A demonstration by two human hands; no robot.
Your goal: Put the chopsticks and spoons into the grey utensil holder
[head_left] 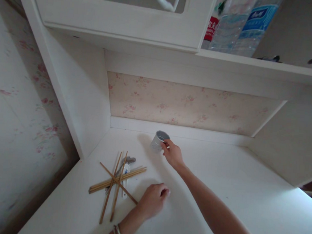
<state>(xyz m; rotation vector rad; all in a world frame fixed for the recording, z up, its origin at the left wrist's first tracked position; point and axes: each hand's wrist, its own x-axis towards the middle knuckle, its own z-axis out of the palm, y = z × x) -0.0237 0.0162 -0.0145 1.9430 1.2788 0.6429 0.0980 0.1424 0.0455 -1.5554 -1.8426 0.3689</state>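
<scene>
My right hand (172,154) reaches far across the white counter (220,195) and grips the rim of a small perforated metal cup (158,141), which tilts toward the back wall. My left hand (152,200) rests on the counter with its fingers curled under, beside a loose pile of wooden chopsticks (117,183). The end of one chopstick reaches the left hand's knuckles. A metal spoon (128,161) and a white spoon with a blue pattern (125,170) lie under the chopsticks. Bangles circle my left wrist.
A white cabinet door (121,15) hangs overhead at the left. On the open shelf (259,62) to its right stand plastic water bottles (246,23) and a red-labelled bottle (211,27). Flowered wallpaper covers the back wall and the left wall.
</scene>
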